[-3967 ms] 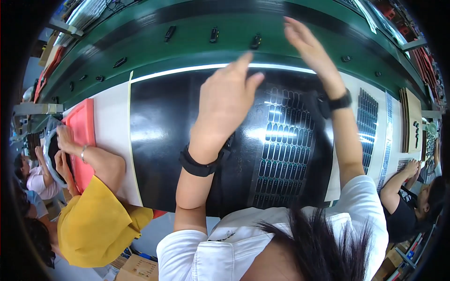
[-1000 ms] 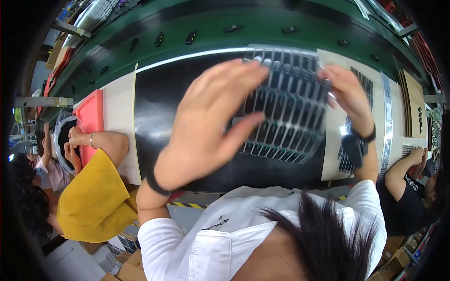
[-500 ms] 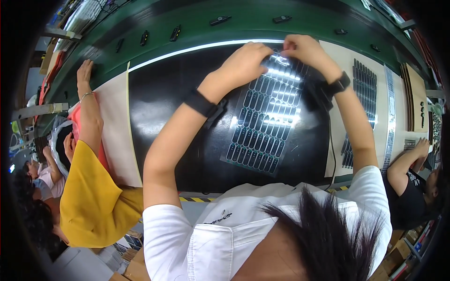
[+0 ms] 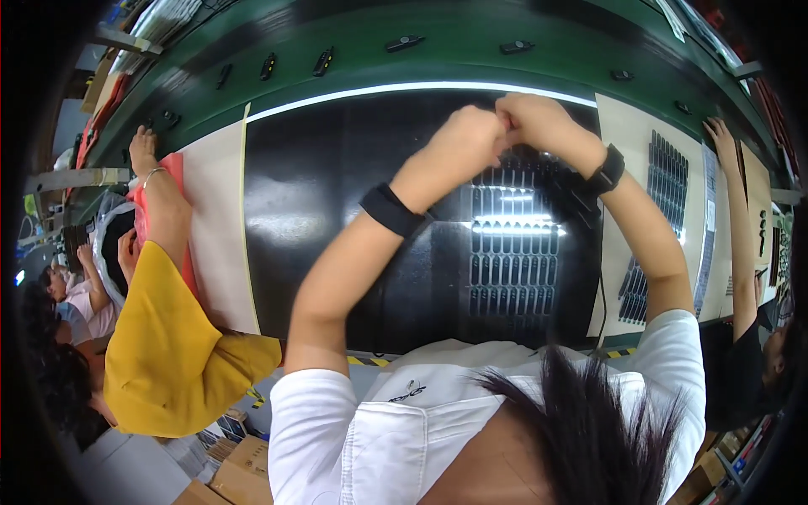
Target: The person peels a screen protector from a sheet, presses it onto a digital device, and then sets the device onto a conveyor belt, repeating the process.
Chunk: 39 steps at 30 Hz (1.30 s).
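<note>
My left hand point(image 4: 473, 141) and my right hand point(image 4: 543, 124) meet fingertip to fingertip above the far part of the black mat point(image 4: 353, 219). Both are closed in a pinch; whatever may be between the fingers is hidden and blurred. Below them a clear sheet point(image 4: 515, 261) carries rows of long oval dark stickers, with bright glare across its middle. Its far end is partly hidden under the hands. Black bands circle both my wrists, and a dark shape point(image 4: 574, 195) hangs by the right one.
Several small black handheld devices point(image 4: 406, 43) lie along the green conveyor point(image 4: 454, 63). More sticker sheets point(image 4: 667, 181) rest on the pale board to the right, and a thin cable point(image 4: 603, 295) runs nearby. Co-workers reach in from left, in a yellow sleeve point(image 4: 168, 337), and right point(image 4: 732, 181).
My hands have come together from slightly apart over the sheet's far end. The sheet now lies straighter. The right co-worker's arm has stretched out to the conveyor.
</note>
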### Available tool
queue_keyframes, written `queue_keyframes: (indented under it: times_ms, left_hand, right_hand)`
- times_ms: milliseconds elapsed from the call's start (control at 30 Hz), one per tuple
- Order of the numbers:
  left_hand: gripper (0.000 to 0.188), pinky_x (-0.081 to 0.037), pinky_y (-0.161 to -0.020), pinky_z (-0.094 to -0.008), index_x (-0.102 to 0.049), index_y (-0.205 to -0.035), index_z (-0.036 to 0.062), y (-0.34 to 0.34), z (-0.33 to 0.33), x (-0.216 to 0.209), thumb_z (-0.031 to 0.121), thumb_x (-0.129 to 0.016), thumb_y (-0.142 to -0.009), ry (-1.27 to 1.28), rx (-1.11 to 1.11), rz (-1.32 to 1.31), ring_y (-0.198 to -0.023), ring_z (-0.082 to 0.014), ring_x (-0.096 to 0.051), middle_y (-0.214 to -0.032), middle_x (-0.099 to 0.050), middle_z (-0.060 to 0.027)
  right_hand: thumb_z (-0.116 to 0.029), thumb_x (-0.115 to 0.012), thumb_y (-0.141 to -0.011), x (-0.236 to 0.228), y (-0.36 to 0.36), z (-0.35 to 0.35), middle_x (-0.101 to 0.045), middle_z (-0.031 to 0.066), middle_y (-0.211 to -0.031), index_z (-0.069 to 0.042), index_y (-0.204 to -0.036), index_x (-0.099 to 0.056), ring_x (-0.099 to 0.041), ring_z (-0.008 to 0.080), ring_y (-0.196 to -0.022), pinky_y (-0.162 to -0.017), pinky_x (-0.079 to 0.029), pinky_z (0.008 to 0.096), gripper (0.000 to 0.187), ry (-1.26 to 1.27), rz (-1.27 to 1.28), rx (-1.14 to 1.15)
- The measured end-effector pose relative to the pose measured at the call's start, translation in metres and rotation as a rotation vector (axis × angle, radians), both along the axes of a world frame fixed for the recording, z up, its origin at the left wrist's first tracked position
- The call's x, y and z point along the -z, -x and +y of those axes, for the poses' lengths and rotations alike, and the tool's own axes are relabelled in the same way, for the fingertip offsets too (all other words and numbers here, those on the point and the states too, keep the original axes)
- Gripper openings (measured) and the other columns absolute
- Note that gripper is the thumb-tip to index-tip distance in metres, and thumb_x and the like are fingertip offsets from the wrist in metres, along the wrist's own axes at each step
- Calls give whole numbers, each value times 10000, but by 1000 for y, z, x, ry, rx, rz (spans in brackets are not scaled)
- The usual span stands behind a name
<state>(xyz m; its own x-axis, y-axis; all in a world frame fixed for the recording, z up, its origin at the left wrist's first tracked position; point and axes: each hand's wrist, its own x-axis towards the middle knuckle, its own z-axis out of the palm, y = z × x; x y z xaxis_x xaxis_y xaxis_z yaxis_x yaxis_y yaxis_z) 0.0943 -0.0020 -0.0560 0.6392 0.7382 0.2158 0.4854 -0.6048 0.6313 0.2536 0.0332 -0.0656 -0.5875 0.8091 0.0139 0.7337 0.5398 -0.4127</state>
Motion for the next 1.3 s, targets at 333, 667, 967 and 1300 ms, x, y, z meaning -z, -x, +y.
queue_keyframes:
  times_ms: [333,667,967,1300]
  left_hand:
    - [129,-416,-513,-229,-561,-662,-14,17,-33,-76,10,-648,-569,19,-303,-177,-519,-159,-535,-594,-547,-91]
    - [184,-387,-518,-196,-558,-741,-7,47,-28,-98,-27,-646,-580,-12,-420,-199,-553,-105,-492,-620,-533,-43]
    - [344,-356,-594,-180,-495,-984,-29,52,-35,-105,-68,-573,-651,390,-514,-948,-633,-68,-463,-649,-510,6]
    - [371,-320,-597,-175,-469,-1021,-57,34,-23,-73,-7,-567,-667,399,-575,-1131,-654,-67,-443,-641,-493,4]
  right_hand:
    - [-272,-651,-637,-26,76,116,-555,105,-712,-35,-819,-537,-537,257,-682,-602,-411,321,320,4,28,-226]
    - [-261,-607,-704,5,134,164,-552,140,-836,-48,-856,-527,-537,282,-744,-665,-424,342,274,-317,51,-84]
    - [-60,-596,-704,-73,55,3,-553,137,-892,3,-914,-488,-578,197,-748,-631,-483,271,244,300,1007,-47]
    - [102,-625,-600,-67,32,-38,-553,183,-836,70,-852,-456,-593,251,-718,-642,-521,322,305,32,1132,-38]
